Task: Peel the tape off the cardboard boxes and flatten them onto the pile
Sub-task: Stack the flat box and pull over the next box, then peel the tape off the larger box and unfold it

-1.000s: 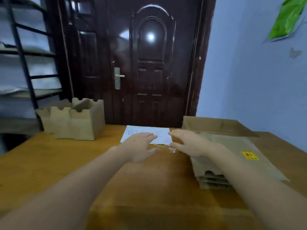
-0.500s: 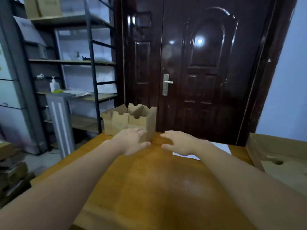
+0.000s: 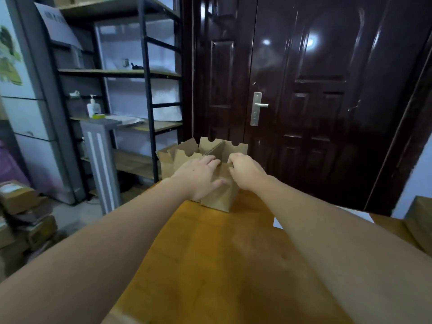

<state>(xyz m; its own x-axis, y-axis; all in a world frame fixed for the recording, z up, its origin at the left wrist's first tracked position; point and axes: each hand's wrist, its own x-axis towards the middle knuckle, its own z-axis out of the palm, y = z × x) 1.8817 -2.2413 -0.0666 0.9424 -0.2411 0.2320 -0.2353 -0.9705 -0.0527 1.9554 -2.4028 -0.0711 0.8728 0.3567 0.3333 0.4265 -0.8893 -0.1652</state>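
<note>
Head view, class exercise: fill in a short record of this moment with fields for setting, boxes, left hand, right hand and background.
Setting: wooden table in front of a dark door
Boxes: open cardboard boxes grouped at the table's far edge, flaps up
Left hand: left hand lies spread on the nearest box, thumb on its front face
Right hand: right hand has fingers curled over that box's top edge
Background: metal shelving with a pump bottle

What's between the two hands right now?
In the head view, a flap edge of the nearest box rises between the left hand and right hand; both hands touch that box.
</note>
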